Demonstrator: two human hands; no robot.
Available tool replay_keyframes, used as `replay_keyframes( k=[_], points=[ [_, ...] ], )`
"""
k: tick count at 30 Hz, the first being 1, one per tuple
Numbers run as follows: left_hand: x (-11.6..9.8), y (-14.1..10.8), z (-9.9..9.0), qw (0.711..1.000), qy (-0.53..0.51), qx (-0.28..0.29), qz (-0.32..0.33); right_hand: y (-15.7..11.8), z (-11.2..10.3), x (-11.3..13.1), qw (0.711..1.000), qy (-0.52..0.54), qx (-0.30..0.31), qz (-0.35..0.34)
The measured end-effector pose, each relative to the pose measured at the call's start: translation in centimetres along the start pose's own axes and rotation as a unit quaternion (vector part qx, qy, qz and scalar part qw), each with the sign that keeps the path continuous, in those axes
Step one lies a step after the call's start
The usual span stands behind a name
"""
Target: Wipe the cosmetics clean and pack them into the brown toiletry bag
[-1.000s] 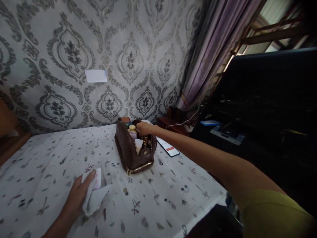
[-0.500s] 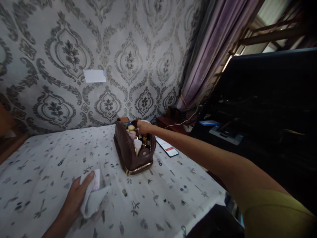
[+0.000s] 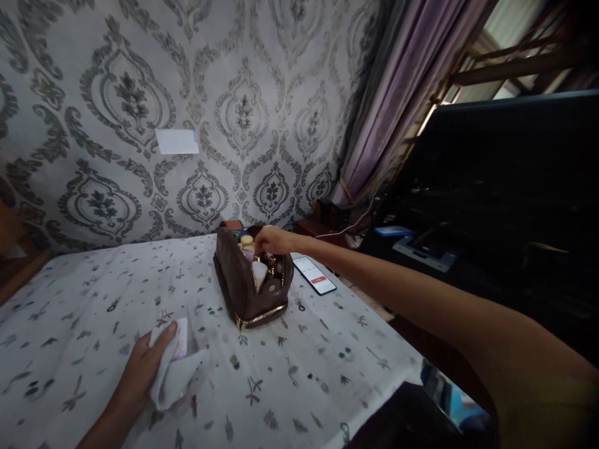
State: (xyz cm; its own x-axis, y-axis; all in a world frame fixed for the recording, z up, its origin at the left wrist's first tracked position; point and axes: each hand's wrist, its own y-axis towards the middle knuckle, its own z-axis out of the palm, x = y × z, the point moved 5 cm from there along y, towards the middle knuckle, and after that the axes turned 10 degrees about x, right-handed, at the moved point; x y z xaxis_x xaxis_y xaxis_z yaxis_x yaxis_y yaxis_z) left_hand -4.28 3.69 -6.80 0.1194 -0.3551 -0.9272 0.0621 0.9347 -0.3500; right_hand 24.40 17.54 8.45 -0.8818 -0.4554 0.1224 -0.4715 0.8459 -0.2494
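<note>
My left hand (image 3: 145, 365) is closed around a white cloth (image 3: 171, 383), its thumb pressing on top. A small flat white piece with pink print (image 3: 181, 340) is gripped along with it. At the middle of the table, a brown leather toiletry bag (image 3: 231, 274) stands unzipped. My right hand (image 3: 274, 240) reaches over its far right rim, fingers bent down among the contents. The fingertips are partly hidden, and what they pinch cannot be made out. Inside the bag show a white tube (image 3: 259, 274), gold-trimmed bottles (image 3: 271, 267) and a pale yellow round cap (image 3: 246, 239).
A phone (image 3: 316, 275) with a lit screen lies right of the bag on the patterned white tablecloth (image 3: 210, 355). Grey damask wallpaper (image 3: 243, 112) rises behind. At the right are a purple curtain (image 3: 397, 93), a white cable (image 3: 349, 232) and a large dark surface.
My right hand has shifted slightly left and lower into the bag, its fingers bending toward the contents. The left hand keeps its hold on the cloth in nearly the same spot.
</note>
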Motion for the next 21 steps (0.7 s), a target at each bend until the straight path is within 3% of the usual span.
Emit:
replay_keyframes(
  k=[5, 9, 12, 17, 21],
  points=[
    [-0.2, -0.1, 0.1, 1.0, -0.005, -0.001, -0.004, -0.9, 0.4, 0.5, 0.997, 0.02, 0.053, -0.06],
    [-0.3, -0.2, 0.1, 1.0, -0.018, -0.011, -0.007, -1.3, 0.3, 0.9, 0.993, 0.008, 0.1, -0.057],
    [-0.4, 0.0, 0.0, 1.0, -0.01, -0.008, 0.007, -0.9, 0.5, 1.0, 0.995, -0.018, 0.101, -0.02],
    [-0.3, 0.1, 0.0, 1.0, -0.01, 0.003, 0.019, 0.0, 0.7, 0.9, 0.994, -0.061, 0.033, 0.089],
    [-0.5, -0.1, 0.1, 1.0, -0.017, -0.004, 0.007, 0.7, 0.6, 0.8, 0.991, -0.059, 0.024, 0.122]
  ],
)
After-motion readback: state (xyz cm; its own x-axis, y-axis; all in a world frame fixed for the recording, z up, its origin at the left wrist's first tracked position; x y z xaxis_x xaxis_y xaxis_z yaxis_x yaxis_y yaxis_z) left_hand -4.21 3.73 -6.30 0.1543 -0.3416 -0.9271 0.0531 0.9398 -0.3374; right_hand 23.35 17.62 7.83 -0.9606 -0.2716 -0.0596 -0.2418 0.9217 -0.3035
